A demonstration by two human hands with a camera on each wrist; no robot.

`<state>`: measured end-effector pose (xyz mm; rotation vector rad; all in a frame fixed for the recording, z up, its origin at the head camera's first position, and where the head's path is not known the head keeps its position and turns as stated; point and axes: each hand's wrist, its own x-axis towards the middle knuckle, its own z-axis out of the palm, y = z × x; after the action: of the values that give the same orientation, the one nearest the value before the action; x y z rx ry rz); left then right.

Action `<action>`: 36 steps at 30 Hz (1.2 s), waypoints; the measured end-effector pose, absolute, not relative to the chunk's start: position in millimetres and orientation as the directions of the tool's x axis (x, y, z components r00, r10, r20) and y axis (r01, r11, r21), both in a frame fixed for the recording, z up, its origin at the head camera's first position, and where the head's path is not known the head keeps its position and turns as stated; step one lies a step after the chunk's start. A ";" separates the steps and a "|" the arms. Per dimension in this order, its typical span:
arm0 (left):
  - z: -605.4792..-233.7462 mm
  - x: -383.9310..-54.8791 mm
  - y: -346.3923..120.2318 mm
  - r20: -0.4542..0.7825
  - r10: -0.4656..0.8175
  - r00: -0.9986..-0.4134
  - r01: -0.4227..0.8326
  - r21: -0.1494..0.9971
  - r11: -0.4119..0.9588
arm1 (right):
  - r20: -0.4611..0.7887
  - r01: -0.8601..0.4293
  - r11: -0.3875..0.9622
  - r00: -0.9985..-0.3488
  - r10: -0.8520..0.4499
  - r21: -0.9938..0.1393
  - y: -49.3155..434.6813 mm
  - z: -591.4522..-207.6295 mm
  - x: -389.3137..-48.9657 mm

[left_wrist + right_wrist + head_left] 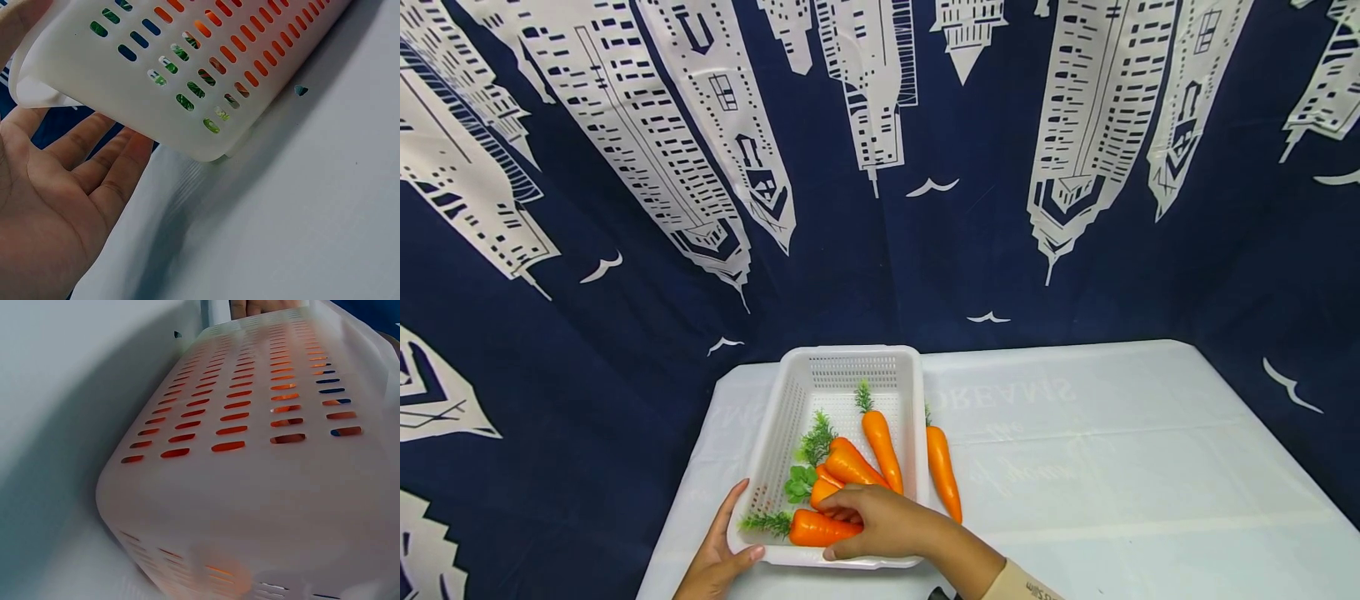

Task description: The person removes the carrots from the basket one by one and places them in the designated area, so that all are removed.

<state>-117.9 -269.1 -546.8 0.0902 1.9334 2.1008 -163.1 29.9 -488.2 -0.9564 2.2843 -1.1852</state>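
Observation:
A white perforated plastic basket (pixel 847 352) stands on the table with several orange carrots with green tops inside. My right hand (pixel 880 521) reaches over its near right part, thumb and curled fingers around the thick body of the front carrot (pixel 812 528), which lies crosswise; its tip is hidden under the hand. Beside the fingers are more carrots (pixel 850 462), partly overlapping. My left hand (pixel 715 560) is at the near left corner, thumb by the front rim, fingers extended along the outer left side. The left wrist view shows this hand (pixel 69 181) with its palm spread beside the basket wall (pixel 125 94).
Outside the basket, close along its right wall, lies another carrot (pixel 943 471). A white cloth with faint lettering covers the table (pixel 1075 467). Behind hangs a dark blue curtain (pixel 880 275) printed with white buildings and birds.

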 end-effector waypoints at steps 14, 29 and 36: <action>-546.1 -116.7 -268.9 -0.126 0.241 -0.962 -0.139 0.990 -0.037 | 0.017 -0.436 0.385 -0.680 -0.733 -0.813 29.6 -491.3 -166.4; -547.7 -117.0 -270.3 -0.134 0.231 -0.964 -0.142 0.990 -0.019 | 0.013 -0.318 0.319 -0.726 -0.688 -0.893 30.2 -490.6 -165.5; -546.8 -117.4 -268.7 -0.133 0.217 -0.967 -0.140 0.990 -0.021 | 0.026 -0.288 0.309 -0.769 -0.639 -0.907 30.6 -492.0 -165.7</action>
<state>-117.4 -268.7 -546.8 0.0814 2.0055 2.0799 -165.7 30.6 -492.0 -0.8313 2.2431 -1.4460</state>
